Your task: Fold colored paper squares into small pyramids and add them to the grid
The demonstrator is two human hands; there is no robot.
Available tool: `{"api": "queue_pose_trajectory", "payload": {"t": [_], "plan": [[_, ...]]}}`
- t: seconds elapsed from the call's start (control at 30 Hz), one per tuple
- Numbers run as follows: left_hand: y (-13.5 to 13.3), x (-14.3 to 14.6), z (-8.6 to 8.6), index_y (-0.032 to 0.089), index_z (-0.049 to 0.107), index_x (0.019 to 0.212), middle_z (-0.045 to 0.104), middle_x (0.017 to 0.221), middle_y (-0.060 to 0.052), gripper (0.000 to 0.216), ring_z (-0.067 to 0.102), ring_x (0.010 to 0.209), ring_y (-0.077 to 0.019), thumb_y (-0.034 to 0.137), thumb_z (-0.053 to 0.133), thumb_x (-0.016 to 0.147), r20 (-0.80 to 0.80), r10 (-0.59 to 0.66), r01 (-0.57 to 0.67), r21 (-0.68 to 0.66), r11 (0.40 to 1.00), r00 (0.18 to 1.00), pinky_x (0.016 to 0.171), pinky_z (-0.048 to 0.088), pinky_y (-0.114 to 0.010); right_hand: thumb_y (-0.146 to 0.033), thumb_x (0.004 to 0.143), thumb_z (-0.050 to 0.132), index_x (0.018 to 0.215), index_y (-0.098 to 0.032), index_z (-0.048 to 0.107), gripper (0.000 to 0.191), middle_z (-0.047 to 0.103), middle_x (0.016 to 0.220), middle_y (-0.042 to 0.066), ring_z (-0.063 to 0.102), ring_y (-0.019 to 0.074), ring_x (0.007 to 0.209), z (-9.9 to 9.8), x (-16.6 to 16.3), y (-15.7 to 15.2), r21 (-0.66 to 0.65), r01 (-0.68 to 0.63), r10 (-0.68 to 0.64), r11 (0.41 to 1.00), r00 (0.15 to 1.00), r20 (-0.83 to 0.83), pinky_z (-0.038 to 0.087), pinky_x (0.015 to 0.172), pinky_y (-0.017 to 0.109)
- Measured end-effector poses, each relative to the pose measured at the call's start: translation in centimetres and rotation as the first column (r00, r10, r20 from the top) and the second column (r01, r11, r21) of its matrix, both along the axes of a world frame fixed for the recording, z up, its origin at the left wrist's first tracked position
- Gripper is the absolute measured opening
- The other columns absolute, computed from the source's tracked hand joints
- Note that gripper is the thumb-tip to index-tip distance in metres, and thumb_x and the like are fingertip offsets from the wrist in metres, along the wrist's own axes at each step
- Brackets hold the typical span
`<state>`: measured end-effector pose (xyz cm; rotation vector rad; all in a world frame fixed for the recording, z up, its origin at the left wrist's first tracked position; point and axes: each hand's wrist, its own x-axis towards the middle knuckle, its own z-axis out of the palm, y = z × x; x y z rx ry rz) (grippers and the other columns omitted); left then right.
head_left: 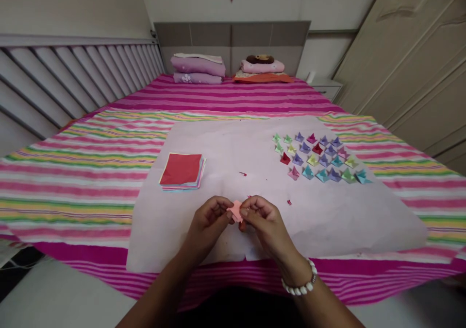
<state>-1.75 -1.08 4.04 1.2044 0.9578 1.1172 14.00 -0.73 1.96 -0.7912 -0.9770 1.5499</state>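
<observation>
Both my hands meet over the near edge of a large white sheet (327, 221) spread on the bed. My left hand (209, 218) and my right hand (260, 218) each pinch a side of a small pink folded paper piece (236, 210). A white bead bracelet (302, 284) circles my right wrist. To the left lies a stack of coloured paper squares (182, 171), red on top. At the right stand several small folded paper shapes (320, 159) in rows, in many colours.
The bed has a striped pink, green and yellow cover (91, 172). Tiny red paper scraps (289, 202) lie on the sheet. Folded pillows and blankets (198, 68) sit at the headboard. A slatted rail (73, 75) runs along the left, and wardrobe doors (411, 65) stand at the right.
</observation>
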Motion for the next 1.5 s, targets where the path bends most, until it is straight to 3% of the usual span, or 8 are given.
{"api": "queue_pose_trajectory", "payload": {"t": [0.17,0.4,0.7,0.9,1.07,1.27,1.37,1.5], "plan": [[0.0,-0.1,0.1,0.017,0.064,0.081,0.065,0.067,0.002,0.010,0.061,0.067,-0.0104,0.020,0.069,0.073,0.034,0.030,-0.028,-0.040,0.999,0.999,0.065,0.048,-0.021,-0.025,0.075,0.074,0.078,-0.018,0.065,0.012,0.067,0.054,-0.002,0.058,0.0095,0.046,-0.1,0.0,0.0,0.013,-0.003,0.003,1.000,1.000,0.007,0.044,0.050,0.020],[0.1,-0.1,0.3,0.018,0.068,0.072,0.068,0.065,0.001,0.003,0.063,0.066,-0.0125,0.017,0.067,0.069,-0.050,0.138,-0.140,-0.022,0.990,0.989,0.065,0.048,-0.023,-0.027,0.075,0.074,0.085,-0.017,0.067,0.015,0.068,0.052,-0.001,0.060,0.0110,0.044,-0.4,0.1,0.1,0.022,-0.028,0.027,0.999,0.999,0.027,0.046,0.049,0.022],[0.2,-0.1,0.2,0.018,0.066,0.074,0.062,0.068,0.000,0.016,0.056,0.068,-0.0128,0.033,0.063,0.079,-0.118,0.126,-0.124,0.020,0.992,0.985,0.064,0.043,-0.024,-0.026,0.071,0.077,0.078,-0.017,0.066,0.016,0.069,0.055,-0.001,0.062,0.0104,0.049,0.4,-0.1,0.1,0.014,0.007,-0.008,1.000,0.995,0.098,0.048,0.053,0.021],[0.2,0.6,-0.4,0.018,0.061,0.080,0.059,0.064,0.002,0.028,0.051,0.059,-0.0112,0.045,0.063,0.079,-0.064,0.228,-0.235,-0.164,0.958,0.972,0.056,0.039,-0.022,-0.029,0.071,0.076,0.079,-0.018,0.064,0.018,0.068,0.057,-0.001,0.062,0.0113,0.051,0.4,-0.4,0.0,0.045,0.012,-0.018,0.999,0.991,0.129,0.050,0.053,0.023],[0.1,0.9,-0.7,0.016,0.063,0.072,0.057,0.060,0.003,0.029,0.050,0.056,-0.0091,0.044,0.069,0.075,0.020,0.161,-0.150,-0.257,0.955,0.987,0.056,0.039,-0.021,-0.029,0.072,0.076,0.078,-0.019,0.064,0.016,0.065,0.065,-0.002,0.064,0.0118,0.058,0.4,-0.7,-0.2,0.112,0.071,-0.086,0.991,0.987,0.138,0.052,0.055,0.023],[0.1,0.9,-0.6,0.016,0.066,0.085,0.069,0.076,-0.001,0.022,0.063,0.072,-0.0123,0.030,0.075,0.071,0.116,0.146,-0.116,-0.231,0.966,0.982,0.074,0.049,-0.025,-0.027,0.072,0.077,0.076,-0.019,0.066,0.014,0.064,0.078,0.000,0.063,0.0114,0.063,0.3,-0.8,-0.1,0.168,0.119,-0.138,0.979,0.984,0.110,0.055,0.061,0.024],[0.1,1.0,-0.5,0.017,0.062,0.089,0.070,0.078,-0.001,0.027,0.065,0.074,-0.0135,0.026,0.077,0.069,0.155,0.176,-0.141,-0.213,0.967,0.972,0.074,0.050,-0.027,-0.026,0.072,0.077,0.077,-0.019,0.067,0.014,0.064,0.080,0.001,0.063,0.0111,0.063,0.3,-0.7,0.0,0.167,0.141,-0.158,0.976,0.983,0.092,0.055,0.061,0.024],[0.0,0.9,-0.3,0.017,0.062,0.085,0.070,0.075,-0.001,0.019,0.063,0.070,-0.0131,0.027,0.073,0.073,0.145,0.144,-0.125,-0.133,0.983,0.979,0.070,0.048,-0.026,-0.028,0.074,0.076,0.080,-0.019,0.066,0.015,0.067,0.068,0.000,0.064,0.0128,0.061,0.4,-0.3,0.0,0.099,0.107,-0.115,0.989,0.989,0.088,0.053,0.059,0.025]]}}
